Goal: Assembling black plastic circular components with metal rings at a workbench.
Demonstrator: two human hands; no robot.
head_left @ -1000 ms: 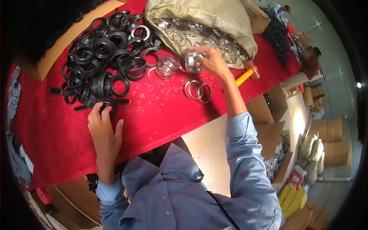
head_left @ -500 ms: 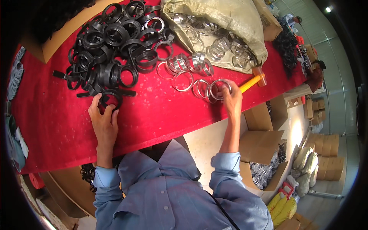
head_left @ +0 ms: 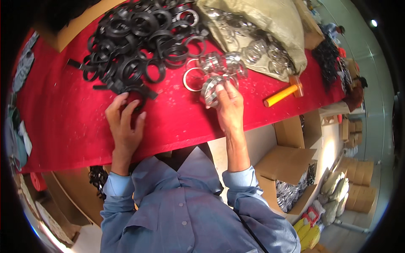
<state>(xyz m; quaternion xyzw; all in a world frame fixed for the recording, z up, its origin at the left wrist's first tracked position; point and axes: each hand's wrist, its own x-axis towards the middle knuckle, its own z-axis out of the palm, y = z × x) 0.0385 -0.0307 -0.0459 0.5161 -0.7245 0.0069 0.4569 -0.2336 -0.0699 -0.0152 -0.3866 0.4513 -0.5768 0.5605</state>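
Observation:
My right hand grips several shiny metal rings together, thumb and fingers around their edge, above the red cloth. Beside them lies a loose metal ring, and behind is a row of more metal rings. My left hand is open, its fingers spread and bent, with nothing visible between them. Its fingertips are close to a black ring with a straight tab, at the near edge of a heap of black rings. Whether they touch it, I cannot tell.
A beige woven sack spills metal rings at the back right. In front of it lies a hammer with a yellow handle. Cardboard boxes stand below the table's near edge on the right; another carton is at the back left.
My right hand has moved left, away from the hammer, gathering the metal rings into a stack. My left hand's fingers have come off the black ring and spread.

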